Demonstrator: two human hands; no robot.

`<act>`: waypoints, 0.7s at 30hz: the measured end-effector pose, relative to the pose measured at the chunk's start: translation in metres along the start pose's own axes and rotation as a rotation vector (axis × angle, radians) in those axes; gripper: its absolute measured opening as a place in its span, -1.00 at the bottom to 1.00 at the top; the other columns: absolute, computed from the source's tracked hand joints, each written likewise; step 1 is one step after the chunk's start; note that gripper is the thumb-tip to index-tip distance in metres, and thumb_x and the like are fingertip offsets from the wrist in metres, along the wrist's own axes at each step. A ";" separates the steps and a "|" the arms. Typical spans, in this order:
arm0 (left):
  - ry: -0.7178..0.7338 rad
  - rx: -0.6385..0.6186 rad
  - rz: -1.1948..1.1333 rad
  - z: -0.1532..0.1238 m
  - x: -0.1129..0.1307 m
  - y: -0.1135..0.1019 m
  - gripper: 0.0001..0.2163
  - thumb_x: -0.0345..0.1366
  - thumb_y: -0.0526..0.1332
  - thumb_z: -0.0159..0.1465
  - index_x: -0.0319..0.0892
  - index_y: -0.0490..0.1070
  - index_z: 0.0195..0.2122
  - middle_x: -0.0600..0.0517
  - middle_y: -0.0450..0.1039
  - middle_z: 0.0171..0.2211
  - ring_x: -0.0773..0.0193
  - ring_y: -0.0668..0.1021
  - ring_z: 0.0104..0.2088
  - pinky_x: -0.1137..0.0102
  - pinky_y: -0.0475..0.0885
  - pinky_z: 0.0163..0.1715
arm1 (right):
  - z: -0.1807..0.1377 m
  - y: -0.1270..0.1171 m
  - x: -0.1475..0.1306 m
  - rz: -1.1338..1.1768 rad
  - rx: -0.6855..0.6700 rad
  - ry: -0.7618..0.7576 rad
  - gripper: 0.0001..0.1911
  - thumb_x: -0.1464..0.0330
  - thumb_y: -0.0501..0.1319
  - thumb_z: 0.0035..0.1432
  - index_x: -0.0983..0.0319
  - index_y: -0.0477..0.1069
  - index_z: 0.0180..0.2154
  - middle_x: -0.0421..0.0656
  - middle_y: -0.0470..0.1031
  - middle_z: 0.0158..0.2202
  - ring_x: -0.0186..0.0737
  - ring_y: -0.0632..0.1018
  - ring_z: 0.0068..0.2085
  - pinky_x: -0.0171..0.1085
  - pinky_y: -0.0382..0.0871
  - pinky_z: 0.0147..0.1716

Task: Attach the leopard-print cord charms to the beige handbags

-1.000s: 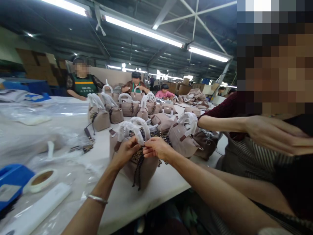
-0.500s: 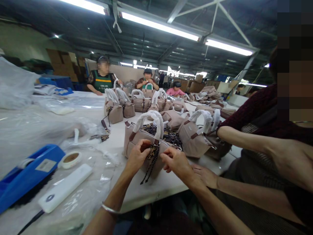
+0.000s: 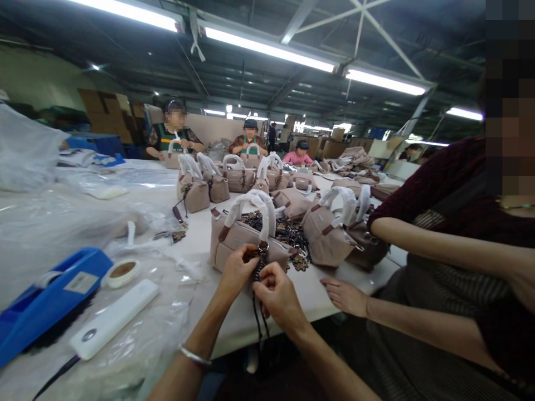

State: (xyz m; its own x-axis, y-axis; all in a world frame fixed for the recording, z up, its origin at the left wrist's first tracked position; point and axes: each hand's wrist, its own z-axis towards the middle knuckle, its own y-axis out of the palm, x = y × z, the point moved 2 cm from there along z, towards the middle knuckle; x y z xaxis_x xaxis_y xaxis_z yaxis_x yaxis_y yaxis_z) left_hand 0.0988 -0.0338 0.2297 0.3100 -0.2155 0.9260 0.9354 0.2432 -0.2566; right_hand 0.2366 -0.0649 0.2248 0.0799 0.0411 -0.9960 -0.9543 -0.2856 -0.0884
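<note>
A beige handbag (image 3: 225, 245) with white-wrapped handles and brown leather tabs stands on the table in front of me. From the ring at its handle base hangs a dark cord charm (image 3: 259, 262) with a patterned upper part and two loose cord ends. My left hand (image 3: 239, 273) pinches the charm near its top, just below the ring. Lower down, my right hand (image 3: 276, 292) has its fingers closed on the charm's cords. Behind the bag lies a heap of black and gold charms (image 3: 288, 231).
More beige handbags (image 3: 238, 175) stand farther back, others (image 3: 328, 228) at right. A co-worker's hand (image 3: 345, 295) rests on the table edge at right. Left are a blue tape dispenser (image 3: 54, 301), a tape roll (image 3: 121, 273), a white corded device (image 3: 115, 320) and clear plastic (image 3: 75, 217). Co-workers sit opposite.
My right hand has moved left and closed on the charm's cords, which now hang straighter. The co-worker's hand at right shows apart from mine. Across the table, a co-worker now has a handbag in front.
</note>
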 end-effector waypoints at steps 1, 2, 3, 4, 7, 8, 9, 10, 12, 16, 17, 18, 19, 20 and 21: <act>-0.001 -0.020 -0.011 0.001 0.000 0.001 -0.79 -0.35 0.18 0.08 -0.20 0.46 -0.24 0.00 0.56 -0.30 0.17 0.56 -0.25 0.30 0.43 -0.14 | -0.001 0.001 -0.001 -0.014 -0.049 -0.002 -0.84 0.35 0.19 -0.01 0.18 0.26 -0.33 -0.42 0.29 -0.63 -0.46 0.29 -0.77 -0.49 0.11 -0.85; -0.001 -0.034 -0.027 0.001 0.000 0.001 -0.80 -0.34 0.16 0.10 -0.20 0.47 -0.24 0.01 0.56 -0.31 0.18 0.56 -0.25 0.30 0.43 -0.15 | -0.001 0.003 0.000 -0.028 -0.081 0.001 -0.86 0.35 0.19 -0.01 0.19 0.28 -0.34 -0.42 0.29 -0.63 -0.47 0.29 -0.78 -0.49 0.11 -0.84; -0.002 -0.044 -0.042 0.001 0.000 0.000 -0.80 -0.31 0.15 0.12 -0.19 0.47 -0.24 0.01 0.55 -0.31 0.18 0.56 -0.25 0.30 0.43 -0.15 | 0.000 0.004 0.002 -0.034 -0.096 0.009 -0.87 0.35 0.19 -0.01 0.20 0.29 -0.35 -0.41 0.29 -0.63 -0.47 0.30 -0.77 -0.49 0.11 -0.84; -0.002 -0.051 -0.054 0.001 0.000 -0.001 -0.79 -0.28 0.14 0.15 -0.19 0.47 -0.23 0.02 0.54 -0.31 0.19 0.55 -0.25 0.30 0.43 -0.15 | 0.002 0.005 0.004 -0.027 -0.094 0.019 -0.87 0.34 0.19 -0.01 0.20 0.29 -0.35 -0.41 0.29 -0.62 -0.47 0.30 -0.77 -0.49 0.12 -0.85; -0.005 -0.074 -0.040 0.001 0.001 -0.005 -0.77 -0.19 0.17 0.16 -0.20 0.45 -0.23 0.02 0.52 -0.33 0.18 0.54 -0.27 0.31 0.43 -0.20 | 0.006 0.010 0.014 0.027 -0.070 0.022 -0.85 0.33 0.20 -0.02 0.19 0.25 -0.37 -0.41 0.31 -0.60 -0.47 0.31 -0.77 -0.48 0.14 -0.85; -0.011 -0.080 -0.014 0.001 0.002 -0.006 -0.76 -0.18 0.20 0.15 -0.21 0.44 -0.23 0.02 0.52 -0.34 0.17 0.54 -0.28 0.31 0.42 -0.21 | 0.006 0.012 0.017 0.036 -0.072 0.012 -0.84 0.34 0.20 -0.02 0.19 0.23 -0.37 -0.41 0.31 -0.60 -0.46 0.33 -0.76 -0.48 0.15 -0.84; -0.018 -0.079 0.017 0.000 0.003 -0.006 -0.76 -0.18 0.22 0.13 -0.20 0.43 -0.24 0.02 0.52 -0.35 0.16 0.54 -0.29 0.30 0.42 -0.22 | 0.006 0.014 0.019 0.040 -0.078 0.007 -0.84 0.34 0.20 -0.02 0.18 0.22 -0.38 -0.40 0.32 -0.60 -0.45 0.35 -0.75 -0.48 0.17 -0.83; -0.023 -0.068 0.050 -0.001 0.004 -0.006 -0.77 -0.19 0.24 0.11 -0.20 0.43 -0.25 0.02 0.52 -0.35 0.15 0.54 -0.29 0.29 0.41 -0.22 | 0.004 0.016 0.020 0.039 -0.088 0.008 -0.84 0.34 0.21 -0.02 0.18 0.22 -0.38 -0.40 0.32 -0.60 -0.43 0.37 -0.74 -0.47 0.20 -0.81; -0.013 -0.022 0.118 -0.005 0.009 -0.004 -0.81 -0.24 0.24 0.12 -0.18 0.43 -0.26 0.02 0.52 -0.34 0.14 0.54 -0.28 0.28 0.40 -0.20 | 0.000 0.016 0.022 0.020 -0.114 0.018 -0.83 0.32 0.22 -0.01 0.19 0.24 -0.37 -0.39 0.34 -0.60 -0.40 0.42 -0.71 -0.46 0.24 -0.79; 0.081 0.085 0.221 -0.015 0.018 -0.001 -0.84 -0.33 0.20 0.15 -0.17 0.42 -0.22 -0.02 0.52 -0.27 0.13 0.53 -0.22 0.27 0.38 -0.16 | -0.007 -0.004 0.029 -0.092 -0.089 -0.002 -0.84 0.25 0.19 0.06 0.21 0.32 -0.39 -0.34 0.36 -0.61 -0.37 0.44 -0.66 -0.44 0.28 -0.73; 0.099 0.103 0.229 -0.017 0.018 0.000 -0.83 -0.34 0.21 0.16 -0.16 0.42 -0.20 -0.03 0.51 -0.24 0.13 0.52 -0.20 0.26 0.37 -0.14 | -0.005 -0.013 0.032 -0.119 -0.068 -0.002 -0.82 0.23 0.18 0.07 0.22 0.33 -0.41 -0.31 0.37 -0.60 -0.36 0.44 -0.65 -0.43 0.29 -0.72; 0.111 0.116 0.228 -0.019 0.018 0.001 -0.81 -0.35 0.21 0.16 -0.16 0.41 -0.18 -0.04 0.50 -0.22 0.13 0.52 -0.18 0.25 0.37 -0.12 | -0.002 -0.022 0.036 -0.139 -0.041 0.002 -0.80 0.21 0.19 0.07 0.23 0.34 -0.42 -0.29 0.39 -0.59 -0.36 0.44 -0.65 -0.41 0.30 -0.71; 0.117 0.128 0.220 -0.020 0.018 0.001 -0.79 -0.35 0.22 0.16 -0.16 0.41 -0.16 -0.04 0.50 -0.20 0.13 0.51 -0.17 0.24 0.37 -0.11 | 0.001 -0.030 0.040 -0.146 -0.003 0.011 -0.78 0.19 0.20 0.06 0.23 0.35 -0.40 -0.26 0.43 -0.57 -0.35 0.44 -0.65 -0.40 0.30 -0.71; 0.117 0.140 0.208 -0.021 0.016 0.001 -0.77 -0.36 0.24 0.15 -0.15 0.40 -0.14 -0.04 0.49 -0.18 0.13 0.51 -0.15 0.24 0.37 -0.09 | 0.005 -0.039 0.043 -0.141 0.050 0.020 -0.75 0.17 0.22 0.04 0.23 0.35 -0.37 -0.24 0.45 -0.56 -0.33 0.44 -0.65 -0.38 0.30 -0.72; 0.114 0.154 0.196 -0.022 0.015 0.001 -0.75 -0.36 0.25 0.15 -0.15 0.39 -0.12 -0.05 0.48 -0.17 0.13 0.50 -0.14 0.24 0.37 -0.08 | 0.009 -0.046 0.046 -0.126 0.110 0.023 -0.70 0.15 0.24 0.01 0.23 0.34 -0.32 -0.23 0.46 -0.55 -0.30 0.45 -0.65 -0.36 0.30 -0.73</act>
State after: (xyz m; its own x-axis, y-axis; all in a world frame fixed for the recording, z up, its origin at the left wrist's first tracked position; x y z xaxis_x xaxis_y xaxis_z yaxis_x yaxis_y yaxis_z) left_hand 0.1083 -0.0577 0.2372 0.5080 -0.2534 0.8232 0.8214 0.4303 -0.3744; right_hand 0.2817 -0.0411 0.1837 0.2059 0.0477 -0.9774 -0.9620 -0.1733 -0.2111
